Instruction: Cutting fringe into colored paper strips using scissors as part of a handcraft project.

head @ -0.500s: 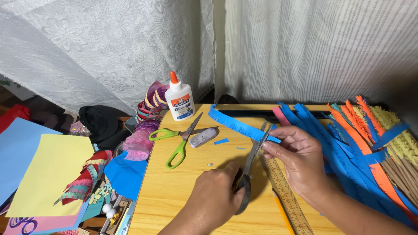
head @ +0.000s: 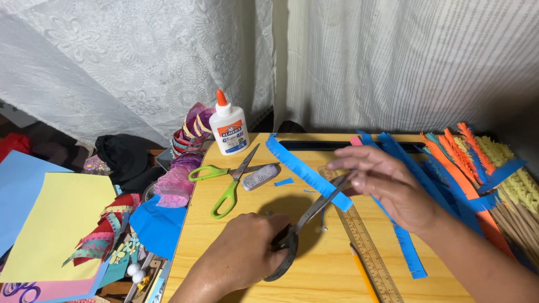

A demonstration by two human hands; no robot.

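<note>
Between the scissors' (head: 314, 216) blades, the blue strip (head: 306, 171) crosses above the left hand (head: 244, 255).

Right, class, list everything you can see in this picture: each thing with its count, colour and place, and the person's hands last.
Fringed paper strip: one, blue, held over the table's middle.
Dark scissors: one pair, black handles, blades at the strip.
Green scissors: one pair, lying open, left on the table.
Glue bottle: one, white with orange cap, back left.
Glue stick: one, greyish, beside the green scissors.
Ruler: one, wooden, front right.
Pencil: one, yellow, beside the ruler.
Fringed strips: a pile, blue, orange and yellow, right edge.
Paper sheets: several, yellow, blue and pink, left of the table.
Table: one, light wood.
Left hand: grips the dark scissors.
Right hand: holds the strip.
</note>
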